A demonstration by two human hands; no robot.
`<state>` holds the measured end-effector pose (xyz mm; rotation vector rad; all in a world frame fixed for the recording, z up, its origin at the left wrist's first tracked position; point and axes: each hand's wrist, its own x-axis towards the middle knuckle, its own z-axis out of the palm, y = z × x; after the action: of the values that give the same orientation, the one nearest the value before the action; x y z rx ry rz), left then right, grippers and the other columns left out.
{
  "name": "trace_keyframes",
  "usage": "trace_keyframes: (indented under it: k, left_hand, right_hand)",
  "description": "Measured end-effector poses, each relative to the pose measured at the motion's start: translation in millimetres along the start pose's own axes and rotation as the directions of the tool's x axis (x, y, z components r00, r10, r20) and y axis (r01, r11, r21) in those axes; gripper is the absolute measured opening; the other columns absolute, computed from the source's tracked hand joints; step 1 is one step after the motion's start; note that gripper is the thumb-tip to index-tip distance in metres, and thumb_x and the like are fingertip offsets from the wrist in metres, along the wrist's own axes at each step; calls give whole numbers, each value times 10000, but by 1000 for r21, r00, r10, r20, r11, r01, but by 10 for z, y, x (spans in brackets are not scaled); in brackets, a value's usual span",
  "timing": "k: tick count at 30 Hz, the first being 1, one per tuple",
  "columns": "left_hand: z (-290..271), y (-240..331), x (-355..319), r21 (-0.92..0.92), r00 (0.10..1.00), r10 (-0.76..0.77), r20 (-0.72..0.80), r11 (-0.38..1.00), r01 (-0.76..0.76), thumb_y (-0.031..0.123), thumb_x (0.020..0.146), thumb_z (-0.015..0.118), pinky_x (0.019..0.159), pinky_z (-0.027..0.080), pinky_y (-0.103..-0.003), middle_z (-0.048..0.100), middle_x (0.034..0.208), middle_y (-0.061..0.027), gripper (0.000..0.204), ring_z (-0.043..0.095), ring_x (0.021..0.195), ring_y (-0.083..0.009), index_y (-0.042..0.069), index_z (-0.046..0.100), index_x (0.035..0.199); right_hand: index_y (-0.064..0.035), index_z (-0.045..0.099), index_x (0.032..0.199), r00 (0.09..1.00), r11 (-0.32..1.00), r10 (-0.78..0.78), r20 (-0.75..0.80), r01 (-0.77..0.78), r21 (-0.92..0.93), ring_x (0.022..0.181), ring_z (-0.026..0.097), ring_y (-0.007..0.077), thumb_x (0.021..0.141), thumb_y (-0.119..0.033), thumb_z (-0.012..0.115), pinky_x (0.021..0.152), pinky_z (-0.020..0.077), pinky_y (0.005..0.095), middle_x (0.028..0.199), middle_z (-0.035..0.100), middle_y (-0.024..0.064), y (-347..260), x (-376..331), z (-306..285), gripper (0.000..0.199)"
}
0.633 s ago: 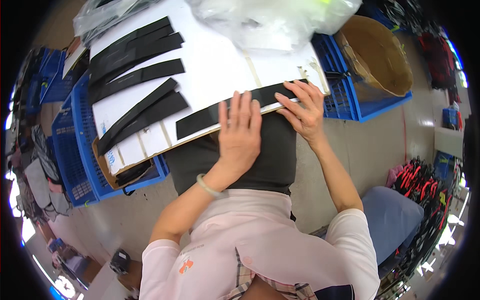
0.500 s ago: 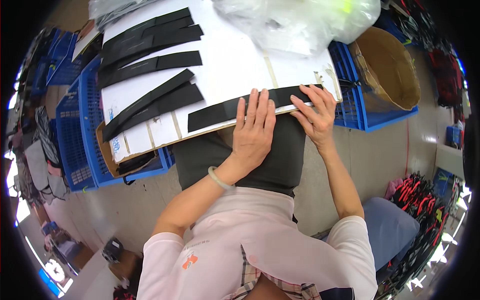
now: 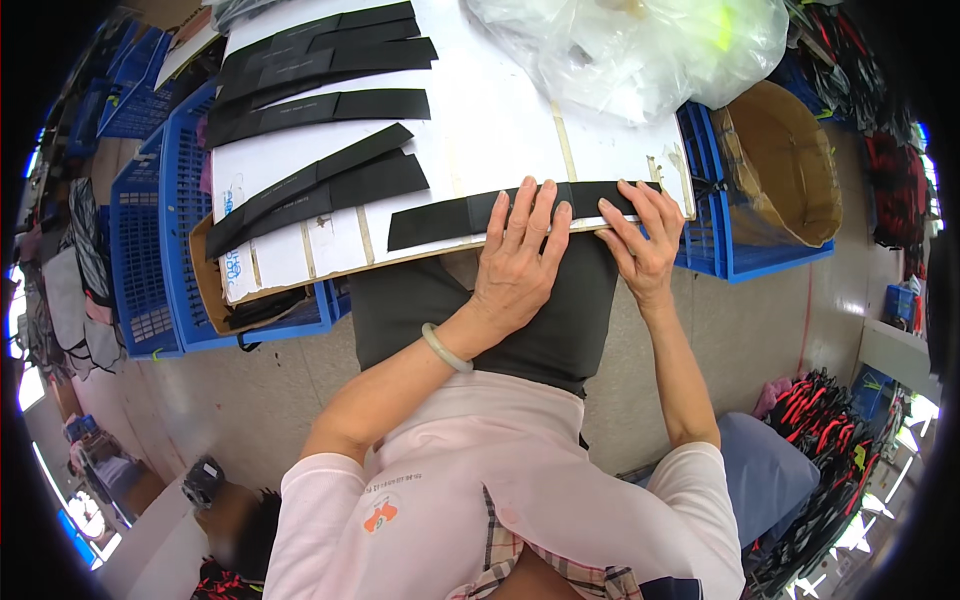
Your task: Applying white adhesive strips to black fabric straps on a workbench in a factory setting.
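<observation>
A long black strip of flat material [image 3: 428, 224] lies along the near edge of a white board [image 3: 490, 130]. My left hand [image 3: 520, 262] rests on the strip's middle, palm down, with its fingers spread. At the strip's right end lies my right hand [image 3: 648, 245], fingers apart and slightly bent, fingertips on the strip and thumb by the board's edge. Neither hand is closed around anything. Farther left on the board, several more black strips [image 3: 385, 104] lie fanned out and partly overlapping, some with a small printed line.
A clear plastic bag [image 3: 640, 55] covers the board's far right. Blue crates [image 3: 180, 235] stand at the left, one holding a cardboard box with dark pieces. To the right are another blue crate [image 3: 708, 245] and an open cardboard container [image 3: 790, 165]. A dark grey surface lies beneath my wrists.
The whole view has turned slightly, shifting the board in the picture. My left fingers are spread a little wider. Both hands remain on the same strip.
</observation>
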<state>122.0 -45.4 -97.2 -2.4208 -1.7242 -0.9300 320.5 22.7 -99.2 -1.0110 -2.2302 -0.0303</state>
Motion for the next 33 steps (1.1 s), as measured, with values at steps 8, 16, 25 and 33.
trace_keyframes:
  k: [8,16,25,33]
  left_hand:
    - [-19,9,20,4,1000,-9,-26,1000,9,31,826,550,1108,280,-530,454,1401,-224,438,388,1353,-399,-29,521,1259]
    - [-52,1,12,-63,998,-50,24,997,52,141,889,513,1113,282,-523,423,1430,-237,472,388,1352,-395,-7,485,1336]
    - [95,11,32,75,997,25,-71,997,-20,183,925,478,1078,350,-531,448,1403,-271,413,436,1316,-420,-43,457,1269]
    - [126,-29,-42,-32,996,-43,80,998,45,214,916,480,1066,330,-569,396,1445,-272,474,372,1351,-444,-31,447,1321]
  right_hand:
    - [-177,741,1067,1000,1000,-13,-1,13,-3,1171,537,245,755,-241,758,1024,358,428,1222,636,45,-14,26,-8,319]
    - [-130,722,1039,992,966,-87,95,60,252,1187,523,287,723,-161,744,1011,376,440,1179,626,67,-729,743,-177,319]
    - [-127,661,1157,855,819,-508,102,443,365,1147,530,288,783,-79,615,886,417,372,1247,581,106,-1954,1630,1498,380]
    - [-94,649,1158,927,798,-356,121,235,555,1059,588,246,898,-150,615,879,436,364,1146,648,74,-1986,1890,1604,268]
